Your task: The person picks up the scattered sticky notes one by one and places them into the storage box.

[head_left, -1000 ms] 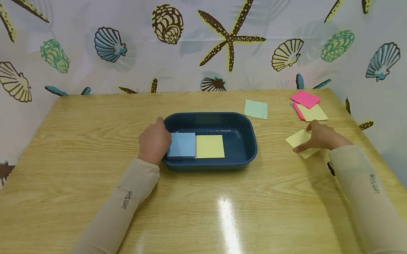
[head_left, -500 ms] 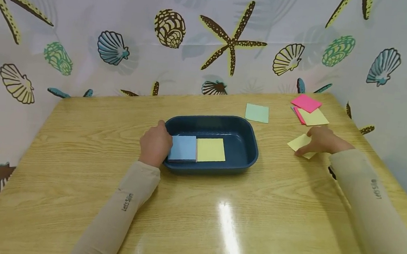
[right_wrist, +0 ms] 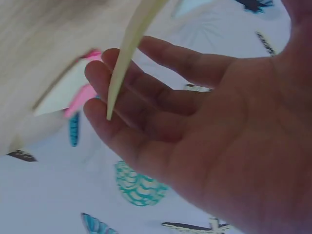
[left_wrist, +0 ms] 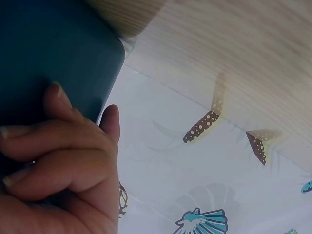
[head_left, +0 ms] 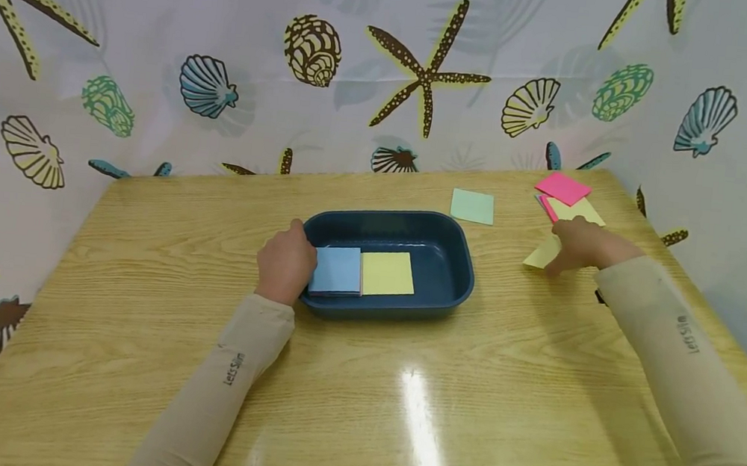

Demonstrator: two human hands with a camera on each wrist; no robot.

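Up comes the yellow note (head_left: 542,254), now tilted off the table (head_left: 137,300), pinched in our right hand (head_left: 582,245); pick-up looks done, our left hand (head_left: 286,263) gripping the tray (head_left: 442,276).

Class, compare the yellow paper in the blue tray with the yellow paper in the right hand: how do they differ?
Pose: the tray paper lies flat; the held paper is tilted and curved.
Place: the tray paper sits inside the blue tray; the held paper is in the right hand.
Both are pale yellow.
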